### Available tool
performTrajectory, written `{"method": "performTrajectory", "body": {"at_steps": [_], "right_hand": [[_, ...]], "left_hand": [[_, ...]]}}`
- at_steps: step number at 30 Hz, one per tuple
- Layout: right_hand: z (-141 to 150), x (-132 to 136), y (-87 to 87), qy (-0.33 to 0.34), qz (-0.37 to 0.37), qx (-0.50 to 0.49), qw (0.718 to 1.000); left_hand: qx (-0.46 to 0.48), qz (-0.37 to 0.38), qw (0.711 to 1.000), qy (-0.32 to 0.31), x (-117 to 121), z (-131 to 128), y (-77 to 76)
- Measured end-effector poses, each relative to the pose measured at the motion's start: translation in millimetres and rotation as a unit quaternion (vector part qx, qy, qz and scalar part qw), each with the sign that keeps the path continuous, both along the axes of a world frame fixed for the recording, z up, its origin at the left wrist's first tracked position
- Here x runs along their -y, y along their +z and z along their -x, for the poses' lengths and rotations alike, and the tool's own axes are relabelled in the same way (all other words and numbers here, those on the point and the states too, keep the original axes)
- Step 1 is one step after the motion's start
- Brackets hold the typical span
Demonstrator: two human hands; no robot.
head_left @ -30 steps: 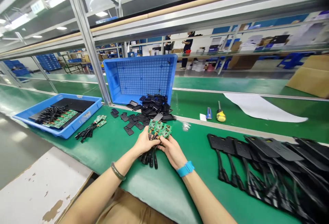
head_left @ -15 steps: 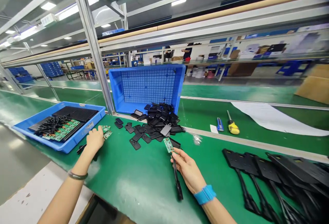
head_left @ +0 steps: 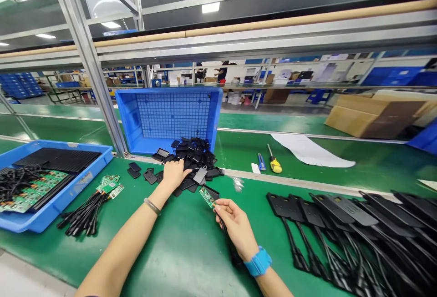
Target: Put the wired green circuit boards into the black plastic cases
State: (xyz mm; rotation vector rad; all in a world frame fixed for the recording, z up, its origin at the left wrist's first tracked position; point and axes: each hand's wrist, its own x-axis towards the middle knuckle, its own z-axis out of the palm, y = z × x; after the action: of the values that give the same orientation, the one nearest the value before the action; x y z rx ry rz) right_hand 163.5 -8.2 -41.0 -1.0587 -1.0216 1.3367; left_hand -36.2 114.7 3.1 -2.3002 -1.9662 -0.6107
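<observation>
My right hand (head_left: 235, 226) pinches a small green circuit board (head_left: 206, 196) whose black cable runs down under the palm. My left hand (head_left: 174, 173) reaches forward onto the pile of black plastic covers (head_left: 196, 151) that spills from a tipped blue crate (head_left: 170, 115); its fingers curl on the covers, and I cannot make out what they grip. A bundle of green boards with black cables (head_left: 90, 206) lies on the green mat to the left.
A blue tray (head_left: 73, 183) with boards, cables and black sheets stands at far left. Rows of finished black covered cables (head_left: 341, 229) lie at right. A yellow screwdriver (head_left: 274, 163) and blue cutter (head_left: 261, 162) rest behind, beside white paper (head_left: 307, 149). A metal post (head_left: 99, 88) rises left of the crate.
My left hand left the bundle of boards at the left and moved right onto the pile of black covers. My right hand still holds the single board and cable.
</observation>
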Motion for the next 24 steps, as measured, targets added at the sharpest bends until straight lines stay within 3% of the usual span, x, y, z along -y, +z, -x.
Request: {"method": "performTrajectory", "body": {"at_steps": [3,8,9,10,13,14,16,21,24], "right_hand": [[-3,1,6.0,-0.012,-0.018,0.027,0.999],[-5,7,12.7,-0.034,-0.071,0.080,0.994],[-5,8,13.2,-0.040,-0.089,0.097,0.991],[-4,9,13.4,-0.044,-0.108,0.116,0.986],[-2,12,12.4,-0.047,-0.151,0.164,0.974],[-1,13,11.9,-0.044,-0.157,0.172,0.971],[1,15,11.3,-0.035,-0.165,0.179,0.969],[4,19,12.2,-0.030,-0.191,0.194,0.962],[5,20,12.2,-0.039,-0.202,0.205,0.957]], "left_hand": [[0.041,0.001,0.999,-0.009,6,-1,3.3],[0.163,0.039,0.982,-0.084,56,1,3.4],[0.245,0.083,0.959,-0.114,67,0,0.7],[0.348,0.138,0.916,-0.143,77,-2,-2.8],[0.598,0.269,0.730,-0.193,99,-9,-14.3],[0.624,0.281,0.701,-0.197,103,-12,-17.3],[0.649,0.286,0.677,-0.196,109,-16,-20.8],[0.735,0.315,0.572,-0.182,117,-23,-18.4],[0.739,0.323,0.560,-0.188,120,-26,-17.1]]}}
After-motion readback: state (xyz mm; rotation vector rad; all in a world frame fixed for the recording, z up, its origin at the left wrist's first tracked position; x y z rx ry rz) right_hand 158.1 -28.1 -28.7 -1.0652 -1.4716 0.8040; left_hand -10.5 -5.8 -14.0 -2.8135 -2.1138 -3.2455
